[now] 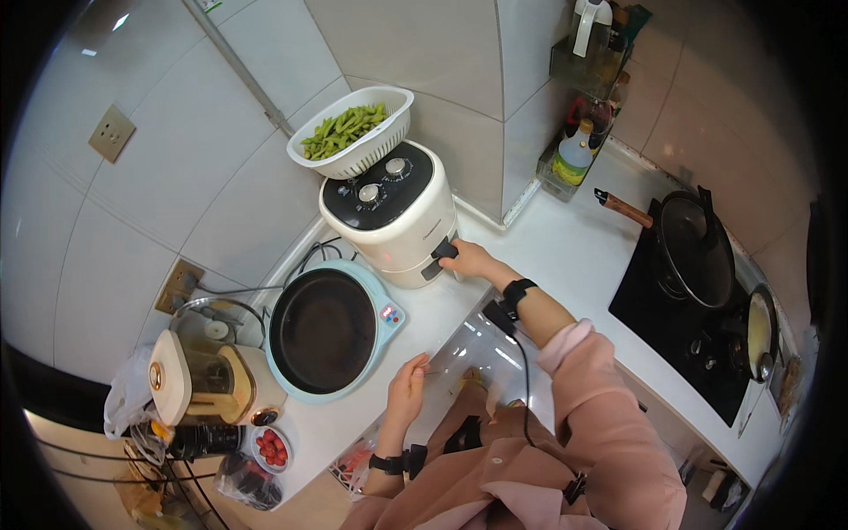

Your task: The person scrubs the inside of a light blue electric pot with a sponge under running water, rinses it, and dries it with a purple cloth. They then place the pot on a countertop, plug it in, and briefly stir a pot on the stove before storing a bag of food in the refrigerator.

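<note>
My right hand (467, 258) grips the dark handle (444, 249) on the front of a cream air fryer (414, 248). The fryer's black top carries two silver dials, and its drawer looks closed or nearly so. On top of it, towards the back, rests a white slotted basket (397, 126) holding green bean pods (344, 132), likely edamame. My left hand (405, 391) hovers by the counter's front edge, holding nothing, its fingers close together but extended. Nearest to that hand is a light-blue electric pan (324, 328) with a dark, bare cooking surface and lit indicators.
Left of the pan stand a cream kitchen appliance (173, 381), a glass lid (215, 311) and a bowl of strawberries (271, 450). Cords run to a wall socket (179, 285). At right, a wok (695, 248) sits on a black hob (636, 298); bottles (574, 156) fill a wall rack.
</note>
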Motion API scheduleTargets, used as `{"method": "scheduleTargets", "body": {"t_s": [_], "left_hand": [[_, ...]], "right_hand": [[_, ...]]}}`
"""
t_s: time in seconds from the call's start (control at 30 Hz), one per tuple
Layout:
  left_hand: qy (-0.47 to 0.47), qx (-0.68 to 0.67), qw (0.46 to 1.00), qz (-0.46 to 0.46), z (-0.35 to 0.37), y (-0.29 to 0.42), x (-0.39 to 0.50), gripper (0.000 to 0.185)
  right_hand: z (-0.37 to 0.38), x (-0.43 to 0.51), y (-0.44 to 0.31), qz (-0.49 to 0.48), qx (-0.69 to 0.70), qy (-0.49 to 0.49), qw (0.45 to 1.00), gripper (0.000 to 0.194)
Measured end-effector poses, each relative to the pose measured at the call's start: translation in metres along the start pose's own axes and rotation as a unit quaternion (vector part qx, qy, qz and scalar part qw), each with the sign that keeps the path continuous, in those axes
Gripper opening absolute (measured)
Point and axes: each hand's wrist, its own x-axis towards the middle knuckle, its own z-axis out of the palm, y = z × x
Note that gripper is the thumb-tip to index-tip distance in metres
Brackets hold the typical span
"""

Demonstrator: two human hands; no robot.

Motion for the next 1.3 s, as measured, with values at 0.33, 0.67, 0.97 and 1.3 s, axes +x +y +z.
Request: {"method": "scheduleTargets", "body": {"t_s": [0.33,0.67,0.97,1.3], "left_hand": [[0.001,0.032,0.998,0.058,-0.037,-0.012,0.066,0.027],[-0.104,0.148,0.972,0.149,0.028,0.02,0.14,0.029],[-0.228,0.48,0.846,0.027,0.075,-0.024,0.181,0.058],[-0.132,0.433,0.891,0.027,0.063,0.001,0.196,0.025]], "right_hand": [[-0.026,-0.104,0.063,-0.062,0.003,-0.061,0.996,0.042],[-0.021,-0.181,0.103,0.026,0.003,-0.066,0.998,0.039],[-0.011,-0.176,0.105,-0.002,-0.015,-0.022,1.0,0.036],[-0.024,-0.17,0.079,0.014,0.006,-0.019,1.0,0.038]]}}
